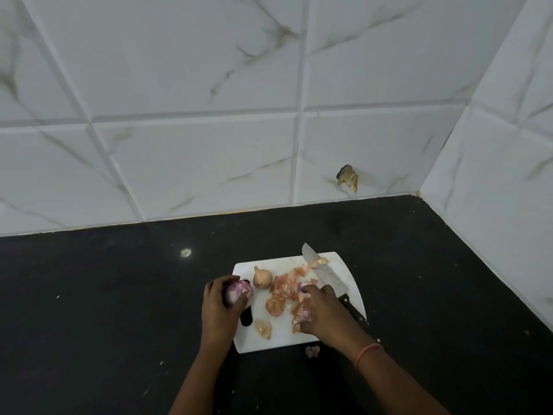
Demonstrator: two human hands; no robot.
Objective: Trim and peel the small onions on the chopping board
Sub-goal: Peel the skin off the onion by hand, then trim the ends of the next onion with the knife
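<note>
- We find a white chopping board (338,266) lying on the black table (119,295), right of centre and well short of the tiled wall (194,115) at the far side.
- The left hand (218,307) is at the board's left edge, over the dark handle slot (246,319). Its grip is clamped on a peeled purple onion (238,292), fingers curled round it.
- An unpeeled tan onion (262,277) stands on the board just right of the held one, near the far left corner.
- The right hand (323,313) rests over the heap of peels (284,290) in the middle of the board. Its fingers curl onto the peels and touch a small purple piece (302,286); we cannot tell whether that piece is gripped or merely touched.
- A knife (326,274) lies slantwise along the right side of the board, tip past the far edge, black handle (353,310) reaching the right edge beside the right hand. Neither hand holds it. A strip of peel (315,262) lies across the blade.
- One loose peel (264,328) lies near the board's near edge; another scrap (312,351) is off the board, on the table just beyond the near edge.
- A second wall (493,190) closes the right side, forming a corner far right. Bare table runs wide to the left and near side, narrower to the right.
- A pale band (366,353) circles the right wrist.
</note>
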